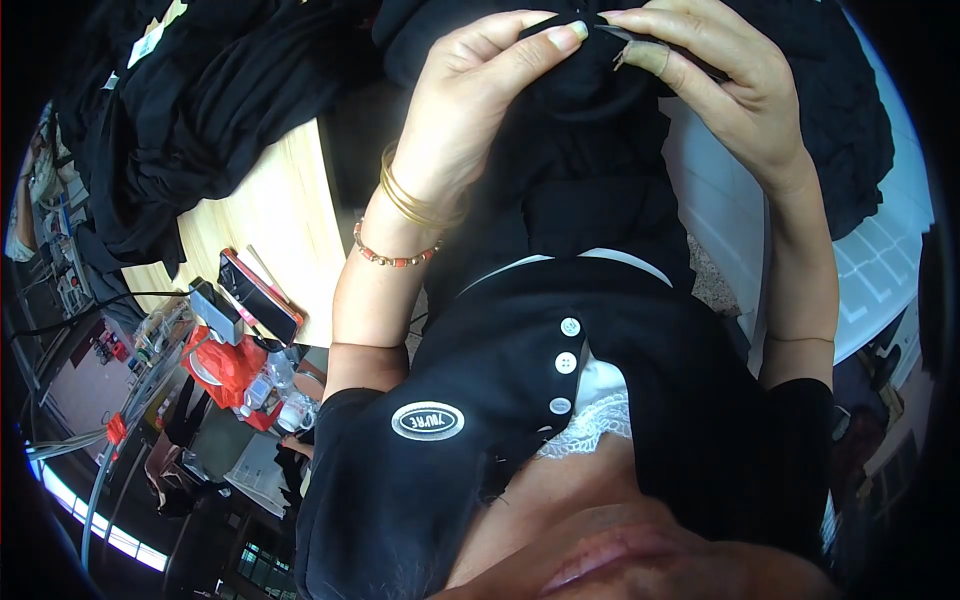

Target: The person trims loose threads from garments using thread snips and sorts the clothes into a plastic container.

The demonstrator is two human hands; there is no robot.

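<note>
My left hand is closed at the top of the view, its thumb and fingers pinching a piece of black cloth. Close beside it on the right, my right hand grips a slim metal tool with a pointed tip, like thread snips; most of it is hidden by the fingers. The tip lies at the cloth near my left thumb. A worn tan wrap covers the end of my right thumb. More of the black fabric hangs down over my lap.
A heap of black garments lies on a pale wooden table at left. There too are a phone, a red plastic bag and bottles. More black cloth lies over a white plastic surface at right.
</note>
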